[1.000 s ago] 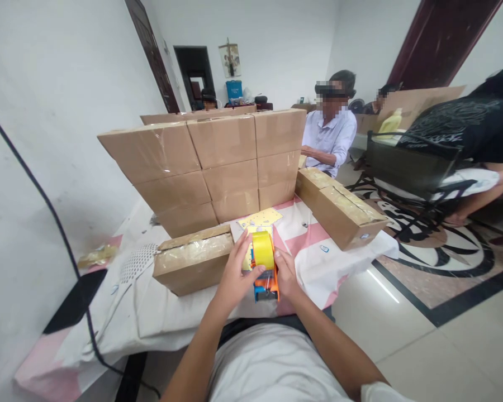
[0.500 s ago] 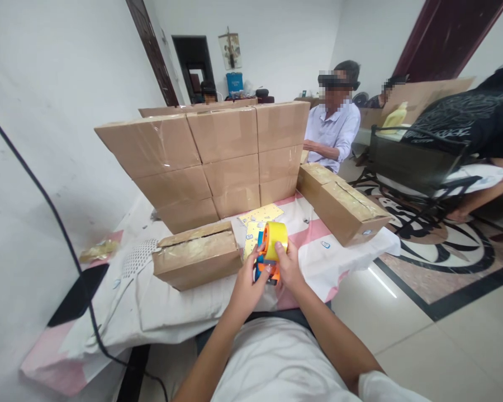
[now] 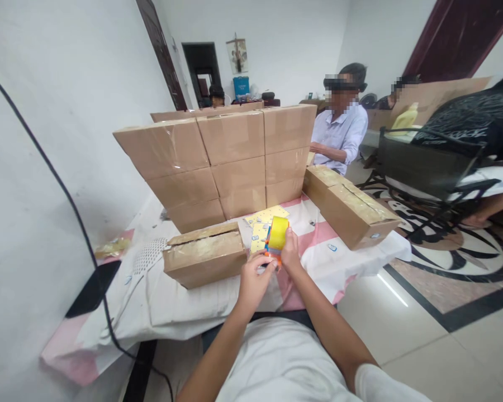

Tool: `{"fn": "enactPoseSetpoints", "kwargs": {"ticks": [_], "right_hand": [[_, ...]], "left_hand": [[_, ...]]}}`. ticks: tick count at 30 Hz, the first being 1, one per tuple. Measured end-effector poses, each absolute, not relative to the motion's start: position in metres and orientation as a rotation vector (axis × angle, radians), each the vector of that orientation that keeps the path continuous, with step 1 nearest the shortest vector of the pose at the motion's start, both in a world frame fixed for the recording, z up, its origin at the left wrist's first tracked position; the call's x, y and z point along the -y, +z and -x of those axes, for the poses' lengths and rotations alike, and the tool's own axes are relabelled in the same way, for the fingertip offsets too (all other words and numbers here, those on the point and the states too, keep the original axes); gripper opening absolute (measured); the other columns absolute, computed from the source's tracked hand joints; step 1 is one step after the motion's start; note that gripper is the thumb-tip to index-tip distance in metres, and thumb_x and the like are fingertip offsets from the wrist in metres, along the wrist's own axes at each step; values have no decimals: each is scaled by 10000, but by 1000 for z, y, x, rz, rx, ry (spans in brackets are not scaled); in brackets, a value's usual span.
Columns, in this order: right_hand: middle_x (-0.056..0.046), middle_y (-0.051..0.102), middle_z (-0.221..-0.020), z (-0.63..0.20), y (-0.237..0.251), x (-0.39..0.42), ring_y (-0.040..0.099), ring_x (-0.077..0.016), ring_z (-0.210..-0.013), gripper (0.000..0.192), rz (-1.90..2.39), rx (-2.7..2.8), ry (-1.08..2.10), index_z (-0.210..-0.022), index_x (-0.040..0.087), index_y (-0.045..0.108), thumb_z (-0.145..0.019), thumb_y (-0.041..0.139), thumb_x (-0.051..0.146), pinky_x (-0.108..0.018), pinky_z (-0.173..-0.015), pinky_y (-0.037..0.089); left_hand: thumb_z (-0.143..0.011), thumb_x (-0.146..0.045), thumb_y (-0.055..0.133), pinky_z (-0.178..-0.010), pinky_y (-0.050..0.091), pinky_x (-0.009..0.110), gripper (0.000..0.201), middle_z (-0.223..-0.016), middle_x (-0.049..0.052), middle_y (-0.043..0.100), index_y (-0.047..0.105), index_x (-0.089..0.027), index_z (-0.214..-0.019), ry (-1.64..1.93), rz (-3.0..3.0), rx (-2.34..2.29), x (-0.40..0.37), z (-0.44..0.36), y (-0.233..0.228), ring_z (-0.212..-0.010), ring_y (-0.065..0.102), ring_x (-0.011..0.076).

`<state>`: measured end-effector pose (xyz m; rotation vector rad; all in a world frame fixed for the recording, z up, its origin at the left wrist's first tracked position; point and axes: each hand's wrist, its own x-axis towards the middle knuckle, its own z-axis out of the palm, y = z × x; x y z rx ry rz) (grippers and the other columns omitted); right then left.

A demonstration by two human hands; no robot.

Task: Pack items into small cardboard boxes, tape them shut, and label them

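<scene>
Over the near side of the table, my right hand (image 3: 290,251) is wrapped round a tape dispenser (image 3: 273,255) in blue and orange. It carries a wide roll of yellow tape (image 3: 279,233). At the dispenser's lower end, my left hand (image 3: 255,274) pinches with thumb and forefinger; whether they grip the tape's loose end or the frame is too small to tell. Left of my hands lies a cardboard box (image 3: 207,262) with tape along its top seam. Yellow patterned sheets (image 3: 262,230) lie on the cloth just behind the dispenser.
Stacked cardboard boxes (image 3: 238,159) form a wall across the table. More taped boxes (image 3: 356,209) line the right edge. A black flat object (image 3: 94,290) and a hanging cable (image 3: 73,215) are at left. A person (image 3: 339,128) sits beyond; another bends by a chair (image 3: 427,167).
My left hand has shifted to the dispenser's lower end, its fingers now pinched there. The dispenser has turned in my right hand, hiding the roll's open side. The view has swung slightly left.
</scene>
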<state>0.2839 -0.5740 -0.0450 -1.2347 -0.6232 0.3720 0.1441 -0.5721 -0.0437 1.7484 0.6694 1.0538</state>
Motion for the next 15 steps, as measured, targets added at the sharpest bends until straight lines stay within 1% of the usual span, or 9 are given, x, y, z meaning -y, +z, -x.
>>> {"fn": "enactPoseSetpoints", "kwargs": {"ticks": [3,5,8,12,15], "right_hand": [[-61,670,-816,-288,-45,572,633,-227,-815,632,1301,528,318,-800,235,618,-891,427,831,-349,-723,529],[-52,666,-793,-293,-42,571,631,-216,-797,634,1328,504,306,-778,236,615,-888,434,833,-336,-718,522],[-33,658,-737,-302,-36,567,641,-212,-769,628,1293,492,353,-792,237,615,-885,443,834,-324,-683,521],[-15,662,-699,-319,-22,556,661,-215,-705,630,1117,476,481,-810,227,611,-866,464,837,-323,-604,532],[-35,693,-725,-331,-11,550,705,-237,-742,626,1004,405,545,-821,219,620,-879,449,818,-344,-631,572]], "left_hand": [[-861,-352,710,-885,542,372,161,-923,76,780,808,-226,-834,1039,-1809,-723,576,-138,-35,-954,709,251],[-884,-385,683,-782,540,334,209,-867,66,781,804,-216,-871,933,-1784,-740,578,-136,-29,-832,713,228],[-894,-406,653,-693,526,302,252,-770,50,764,780,-192,-856,814,-1673,-735,580,-135,-28,-697,693,199],[-838,-439,699,-623,519,286,277,-720,48,743,749,-169,-808,748,-1538,-711,583,-131,-42,-615,672,185],[-798,-473,737,-590,516,280,316,-698,51,738,750,-157,-811,698,-1481,-709,584,-128,-53,-578,660,177]]}}
